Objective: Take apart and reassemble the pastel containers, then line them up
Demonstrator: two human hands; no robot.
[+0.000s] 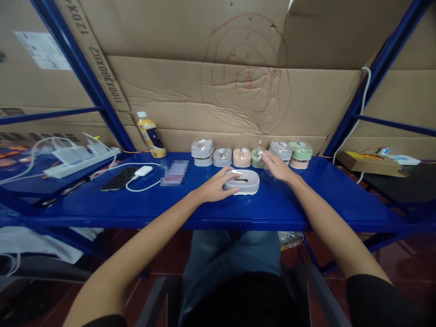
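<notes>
My left hand (218, 186) grips the left end of a grey oval box (243, 182), its fingers and thumb along the sides. A dark slot shows in the top of this box, which rests on the blue table. My right hand (277, 167) is farther back, its fingers closed on a clear plastic cover (269, 171) that is partly hidden and blurred. Just behind those fingers stands a small green box (256, 159). Beside it are a small peach box (241, 158) and a small grey box (222, 157).
Stacked boxes stand at the back: a grey stack (203, 152) on the left, another grey box (280, 150) and a green-and-peach stack (300, 154) on the right. A yellow bottle (151, 136), a phone (119, 179) and a white cable (134, 189) occupy the left of the blue table (334, 195).
</notes>
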